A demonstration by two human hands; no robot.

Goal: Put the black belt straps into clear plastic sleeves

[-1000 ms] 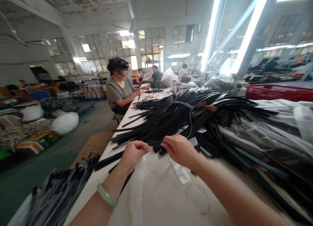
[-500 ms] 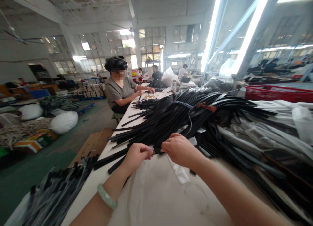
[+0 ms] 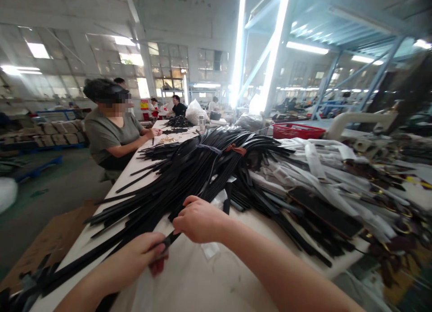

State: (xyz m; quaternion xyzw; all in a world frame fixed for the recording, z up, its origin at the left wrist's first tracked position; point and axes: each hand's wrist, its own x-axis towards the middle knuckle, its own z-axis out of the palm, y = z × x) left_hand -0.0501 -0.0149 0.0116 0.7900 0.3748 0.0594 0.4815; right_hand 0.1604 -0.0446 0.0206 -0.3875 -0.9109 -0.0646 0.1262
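A big heap of long black straps (image 3: 202, 168) lies across the white table (image 3: 202, 276) in front of me. My left hand (image 3: 141, 256) is closed in a pinch on the near end of one black strap (image 3: 170, 238). My right hand (image 3: 199, 220) is closed on the same strap a little farther along, right at the edge of the heap. A clear plastic sleeve (image 3: 209, 249) lies flat on the table under my right hand.
A co-worker in a grey shirt (image 3: 108, 132) sits at the table's left side farther along. White and clear wrapped straps (image 3: 320, 168) pile up on the right, with a red basket (image 3: 297, 130) behind. Cardboard (image 3: 50, 240) lies on the floor at left.
The view has swung right and down. My left hand has pulled back toward me along the strap, away from my right hand, which stays at the heap.
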